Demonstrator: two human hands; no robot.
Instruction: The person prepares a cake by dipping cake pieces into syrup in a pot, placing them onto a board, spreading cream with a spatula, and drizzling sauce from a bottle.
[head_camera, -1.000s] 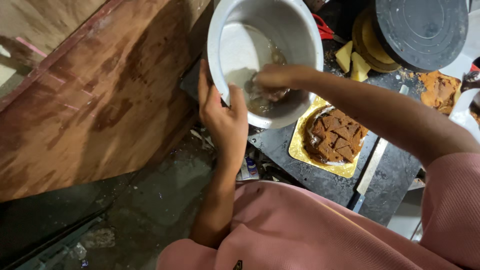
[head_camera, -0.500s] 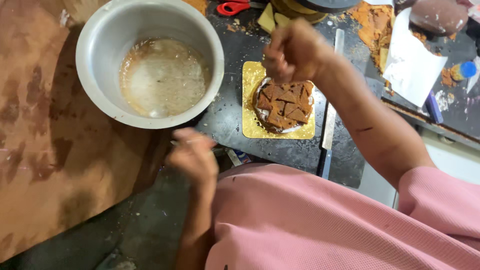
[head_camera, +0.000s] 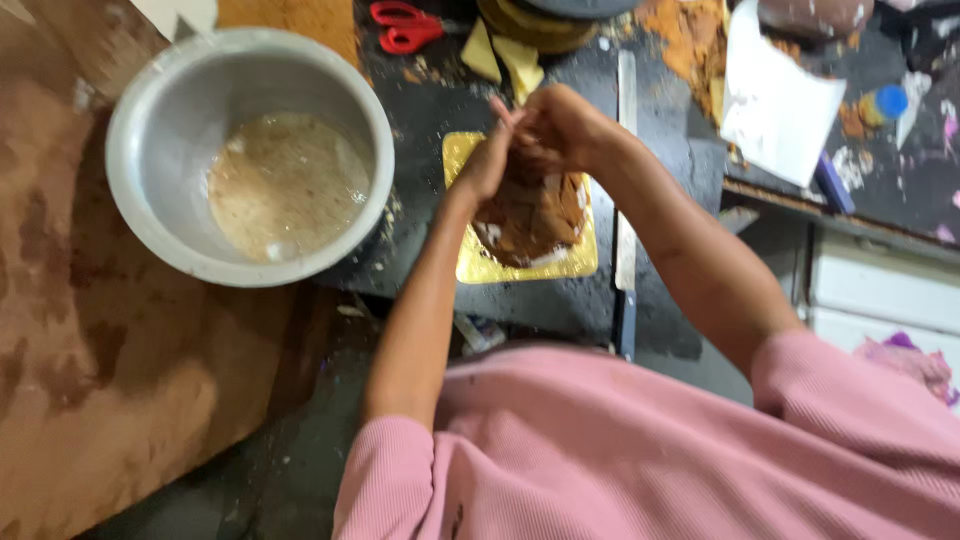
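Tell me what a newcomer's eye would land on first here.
Both hands, the left hand and right hand, meet at centre over a brown cake on a gold board. To the left stands a big metal bowl of cloudy beige liquid; red scissors lie at the top.

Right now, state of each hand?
Left hand: over the brown cake on the gold board, fingers extended; hold cannot be told.
Right hand: curled above the cake; contents cannot be told.
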